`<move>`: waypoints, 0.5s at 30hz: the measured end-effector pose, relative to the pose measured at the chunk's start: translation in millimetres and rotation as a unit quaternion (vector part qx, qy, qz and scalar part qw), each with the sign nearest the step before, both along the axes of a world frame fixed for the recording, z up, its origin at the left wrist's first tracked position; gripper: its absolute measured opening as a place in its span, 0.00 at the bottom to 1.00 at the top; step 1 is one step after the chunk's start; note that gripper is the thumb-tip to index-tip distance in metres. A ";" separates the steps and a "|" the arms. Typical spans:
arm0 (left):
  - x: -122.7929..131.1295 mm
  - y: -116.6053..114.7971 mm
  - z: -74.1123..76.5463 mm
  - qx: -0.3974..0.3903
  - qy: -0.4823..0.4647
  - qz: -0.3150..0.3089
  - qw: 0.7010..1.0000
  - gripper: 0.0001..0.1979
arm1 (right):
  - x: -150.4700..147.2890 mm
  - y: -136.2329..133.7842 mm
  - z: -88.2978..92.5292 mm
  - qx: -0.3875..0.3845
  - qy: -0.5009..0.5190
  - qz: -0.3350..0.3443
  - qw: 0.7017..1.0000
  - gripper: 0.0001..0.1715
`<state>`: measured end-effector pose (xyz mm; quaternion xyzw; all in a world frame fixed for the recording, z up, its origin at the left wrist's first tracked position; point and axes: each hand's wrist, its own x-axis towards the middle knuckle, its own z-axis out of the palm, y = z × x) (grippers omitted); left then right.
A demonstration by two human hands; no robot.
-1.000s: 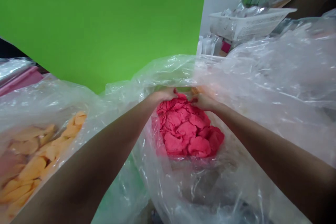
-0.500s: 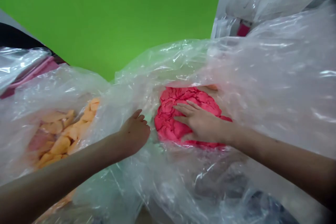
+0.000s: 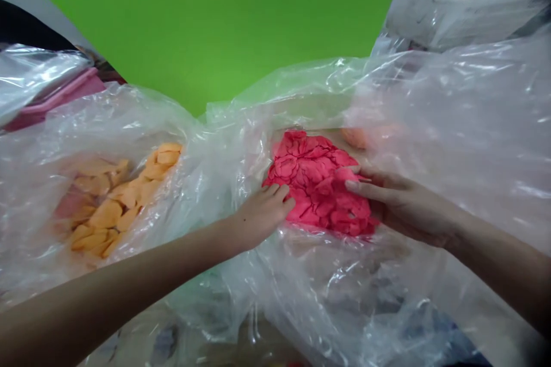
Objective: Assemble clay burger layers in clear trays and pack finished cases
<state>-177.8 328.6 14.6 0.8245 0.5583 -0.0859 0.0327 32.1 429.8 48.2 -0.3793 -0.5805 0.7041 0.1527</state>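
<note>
A mass of cracked, pinkish-red dough-like clumps [image 3: 321, 175] lies in the opening of a clear plastic bag [image 3: 297, 292]. At its lower left edge is my left hand [image 3: 264, 212], with fingers curled in and fingertips against the red mass. What those fingers hold, if anything, is hidden. My right hand [image 3: 400, 200] is at the right edge of the mass, palm turned inward. Its thumb and forefinger are apart, with their tips at the red surface; the other fingers are partly hidden behind the thumb.
Orange clumps [image 3: 116, 206] lie in another clear bag at left. An orange lump [image 3: 355, 136] shows behind the red mass. A pink bin edge [image 3: 64, 94] is at far left. A green panel [image 3: 215, 23] stands behind; a whitish container [image 3: 447, 14] sits upper right.
My left hand has moved right onto the edge of the red mass. My right hand, earlier flat on top, has shifted right to its side and turned. The view has shifted slightly.
</note>
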 end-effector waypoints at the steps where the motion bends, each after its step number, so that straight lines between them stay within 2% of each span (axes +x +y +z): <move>1: 0.8 -1.8 0.6 0.004 0.003 -0.010 1.000 0.12 | 5.4 -1.8 0.2 -0.077 0.013 -0.021 0.997 0.14; 2: 1.2 -3.5 1.9 0.006 -0.001 -0.023 1.000 0.11 | 10.7 -3.6 -0.4 -0.127 0.017 -0.042 0.991 0.17; 4: 1.7 -6.3 5.7 -0.002 -0.037 -0.036 0.999 0.09 | 19.9 -6.7 -2.1 -0.152 0.018 -0.069 0.986 0.23; 5: 2.0 -7.1 8.1 -0.021 -0.073 -0.023 0.997 0.08 | 23.5 -7.9 -2.4 -0.147 0.022 -0.069 0.986 0.23; 7: 3.3 -7.9 14.2 -0.071 -0.184 0.054 0.979 0.05 | 28.4 -10.5 0.0 -0.138 0.038 -0.047 0.989 0.22; 9: 5.1 -7.8 22.1 -0.127 -0.328 0.158 0.923 0.06 | 31.1 -14.0 6.2 -0.128 0.054 -0.024 0.990 0.18; 11: 7.5 -8.0 32.2 -0.167 -0.455 0.224 0.846 0.10 | 32.9 -19.6 14.6 -0.113 0.063 -0.005 0.992 0.16; 13: 10.5 -9.9 44.3 -0.198 -0.539 0.242 0.782 0.14 | 34.7 -27.3 23.2 -0.092 0.063 0.007 0.994 0.16; 15: 14.5 -13.8 57.5 -0.219 -0.592 0.238 0.738 0.15 | 37.0 -36.0 30.7 -0.074 0.057 0.012 0.996 0.18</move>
